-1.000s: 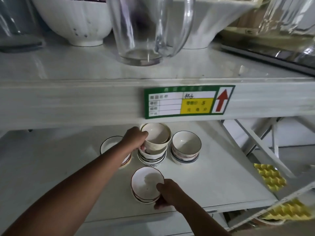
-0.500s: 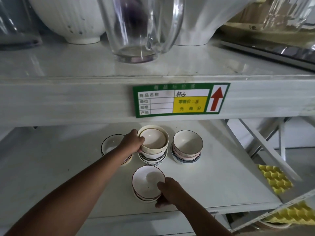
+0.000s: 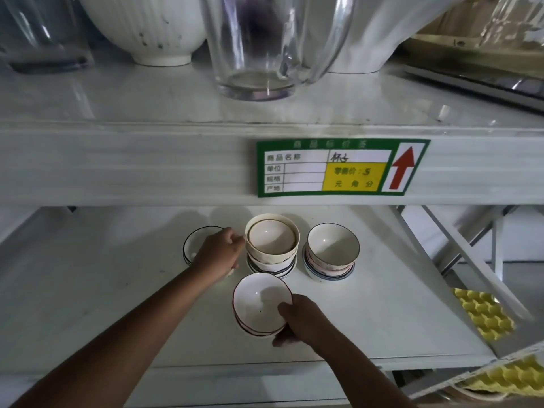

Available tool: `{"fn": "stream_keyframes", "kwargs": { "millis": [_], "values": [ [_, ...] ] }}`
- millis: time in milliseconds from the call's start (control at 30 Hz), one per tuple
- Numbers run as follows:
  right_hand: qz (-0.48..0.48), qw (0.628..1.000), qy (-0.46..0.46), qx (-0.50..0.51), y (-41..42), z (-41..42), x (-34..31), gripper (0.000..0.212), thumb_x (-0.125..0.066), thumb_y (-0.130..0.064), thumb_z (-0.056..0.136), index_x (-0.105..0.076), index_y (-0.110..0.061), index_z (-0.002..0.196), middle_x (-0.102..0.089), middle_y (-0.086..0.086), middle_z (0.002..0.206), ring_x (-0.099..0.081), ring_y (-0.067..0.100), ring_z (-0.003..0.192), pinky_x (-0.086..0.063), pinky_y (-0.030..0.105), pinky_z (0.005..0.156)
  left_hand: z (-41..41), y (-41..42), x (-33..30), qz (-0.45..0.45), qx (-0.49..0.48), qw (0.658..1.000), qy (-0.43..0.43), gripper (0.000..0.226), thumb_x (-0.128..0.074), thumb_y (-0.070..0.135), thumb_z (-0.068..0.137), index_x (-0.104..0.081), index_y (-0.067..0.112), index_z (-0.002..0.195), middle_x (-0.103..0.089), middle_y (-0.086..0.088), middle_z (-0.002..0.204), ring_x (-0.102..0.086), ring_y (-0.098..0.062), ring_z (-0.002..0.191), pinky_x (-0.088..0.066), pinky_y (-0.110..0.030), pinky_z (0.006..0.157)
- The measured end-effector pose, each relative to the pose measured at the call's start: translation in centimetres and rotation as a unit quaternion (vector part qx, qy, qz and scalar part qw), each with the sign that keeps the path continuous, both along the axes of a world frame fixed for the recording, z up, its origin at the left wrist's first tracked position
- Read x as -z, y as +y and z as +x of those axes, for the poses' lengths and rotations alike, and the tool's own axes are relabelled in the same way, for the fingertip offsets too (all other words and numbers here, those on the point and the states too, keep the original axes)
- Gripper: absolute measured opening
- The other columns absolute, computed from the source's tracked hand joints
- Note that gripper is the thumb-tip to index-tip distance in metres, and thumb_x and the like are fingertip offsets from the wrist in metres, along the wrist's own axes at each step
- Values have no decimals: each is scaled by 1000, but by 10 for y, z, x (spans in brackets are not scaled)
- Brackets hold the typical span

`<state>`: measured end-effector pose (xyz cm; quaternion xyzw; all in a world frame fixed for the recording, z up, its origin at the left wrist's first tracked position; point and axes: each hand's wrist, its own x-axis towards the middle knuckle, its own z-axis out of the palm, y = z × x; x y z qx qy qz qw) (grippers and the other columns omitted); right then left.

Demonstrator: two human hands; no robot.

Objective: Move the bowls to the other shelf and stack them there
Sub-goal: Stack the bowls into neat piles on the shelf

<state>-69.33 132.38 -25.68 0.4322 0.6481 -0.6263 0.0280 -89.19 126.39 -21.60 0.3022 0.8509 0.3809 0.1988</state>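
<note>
**both hands on bowls, lower shelf**

lower shelf [image 3: 382, 313], white, carries 4 groups of bowls. middle stack [image 3: 272, 245]: cream bowl on top with another nested inside it, dark-rimmed bowls beneath. right stack [image 3: 332, 251]: white bowl on top, pink and blue-rimmed ones under it, just beside the middle stack, not touching. front stack [image 3: 260, 307]: shallow, dark-rimmed, near the shelf's front edge. left bowl [image 3: 195, 242]: dark rim, partly hidden behind the hand.

left hand [image 3: 220, 253]: fingers curled against the left side of the middle stack, thumb at the top bowl's rim, gripping it.

right hand [image 3: 303, 319]: thumb over the rim of the front stack, fingers curled under its right side, holding it.

upper shelf [image 3: 147, 104]: glass jug [image 3: 265, 54], large white bowl [image 3: 153, 28]. green price label [image 3: 338, 167] with red arrow on its front edge. yellow egg tray [image 3: 482, 316] at lower right.
</note>
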Motion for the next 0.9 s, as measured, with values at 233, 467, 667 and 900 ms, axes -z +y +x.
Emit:
{"fn": "stream_keyframes", "kwargs": {
  "millis": [233, 467, 667, 900],
  "values": [
    [-21, 999, 13, -36, 2, -21, -38, 35, -43, -12, 92, -55, -2, 123, -73, 29, 92, -75, 41, 68, -64, 46, 74, -4, -83, -8, -30, 44, 990, -132, 25, -47, 31, 98, -63, 13, 90, -65, -9, 61, -56, -22, 51, -36, -21, 43],
    [-17, 997, 58, -45, -9, -49, -67, 40, -39, -9, 94, -51, 0, 132, -69, 23, 75, -72, 32, 55, -62, 34, 58, 14, -104, -11, 100, 41, 883, -457, 66, -48, 64, 77, -61, 20, 125, -66, -13, 122, -65, -37, 108, -58, -41, 73],
    [19, 998, 34, -54, -11, -65, -94, 35, -37, -10, 96, -54, 5, 122, -65, 25, 70, -67, 27, 43, -57, 28, 43, 17, -93, -19, 209, -50, 861, -462, 69, -54, 57, 72, -59, 14, 125, -63, -22, 125, -66, -39, 99, -58, -42, 64],
    [113, 989, 4, -91, -4, -77, -118, 30, -37, -8, 93, -56, 3, 114, -60, 16, 56, -52, 17, 27, -38, 14, 34, 12, -92, -30, 241, -37, 869, -430, 58, -53, 54, 74, -61, 18, 119, -64, -23, 121, -70, -37, 87, -58, -43, 65]
  ]
}}
